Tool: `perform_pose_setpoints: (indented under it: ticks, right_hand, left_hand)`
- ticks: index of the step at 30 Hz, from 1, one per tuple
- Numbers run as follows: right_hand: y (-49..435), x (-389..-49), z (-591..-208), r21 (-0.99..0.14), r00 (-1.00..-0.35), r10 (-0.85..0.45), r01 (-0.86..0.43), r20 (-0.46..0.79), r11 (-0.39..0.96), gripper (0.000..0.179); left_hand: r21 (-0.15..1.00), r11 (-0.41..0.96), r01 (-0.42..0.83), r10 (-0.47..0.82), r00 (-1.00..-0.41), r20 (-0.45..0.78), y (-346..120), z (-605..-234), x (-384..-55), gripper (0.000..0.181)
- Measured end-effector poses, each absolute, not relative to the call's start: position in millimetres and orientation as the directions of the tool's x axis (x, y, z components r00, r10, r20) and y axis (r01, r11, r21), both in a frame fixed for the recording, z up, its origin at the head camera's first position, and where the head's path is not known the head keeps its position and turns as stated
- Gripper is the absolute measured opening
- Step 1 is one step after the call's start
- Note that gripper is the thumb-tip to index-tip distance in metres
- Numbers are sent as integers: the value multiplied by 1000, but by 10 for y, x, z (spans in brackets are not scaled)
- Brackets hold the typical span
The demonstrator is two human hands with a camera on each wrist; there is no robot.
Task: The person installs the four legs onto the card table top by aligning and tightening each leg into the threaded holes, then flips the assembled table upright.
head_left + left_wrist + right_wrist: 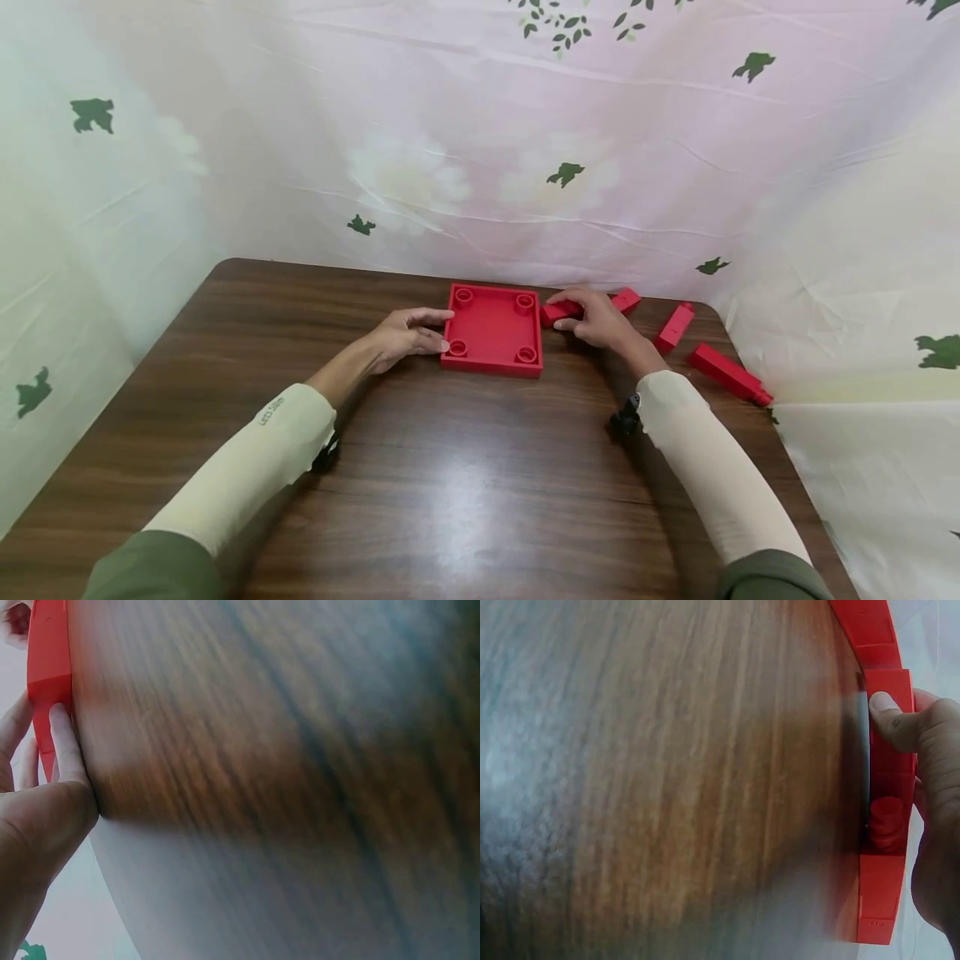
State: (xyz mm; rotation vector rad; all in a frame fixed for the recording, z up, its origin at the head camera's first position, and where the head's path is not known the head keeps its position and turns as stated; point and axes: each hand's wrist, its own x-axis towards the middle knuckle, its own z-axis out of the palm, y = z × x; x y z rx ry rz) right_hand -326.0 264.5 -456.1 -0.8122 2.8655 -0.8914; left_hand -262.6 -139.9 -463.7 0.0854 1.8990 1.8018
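Note:
A red square panel (495, 325) with raised edges and a round socket in each corner lies on the table. My left hand (405, 337) touches its left side, index finger and thumb spread along the edge. In the left wrist view, the thumb (66, 742) lies along the panel's side (51, 656). Just right of the panel, my right hand (596, 318) pinches a red square post (557, 312). The right wrist view shows the thumb flat on this post (891, 754), with its other fingers mostly hidden behind. The post's far end is close beside the panel.
Another red post (625, 300) lies behind my right hand. Farther right are two more red posts, one slanted (675, 327) and one (729, 375) with a round knob near the table's right edge. A printed cloth (465, 142) hangs behind the brown wooden table (480, 467).

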Motion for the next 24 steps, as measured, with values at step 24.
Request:
perform_pose_setpoints:
  ticks: [24]
  right_hand:
    - [2401, -3053, -4362, -844, -948, -48, -302, 314, 444, 52]
  left_hand:
    - [929, 89, -358, 353, -861, -366, -1331, -4586, -2606, 68]
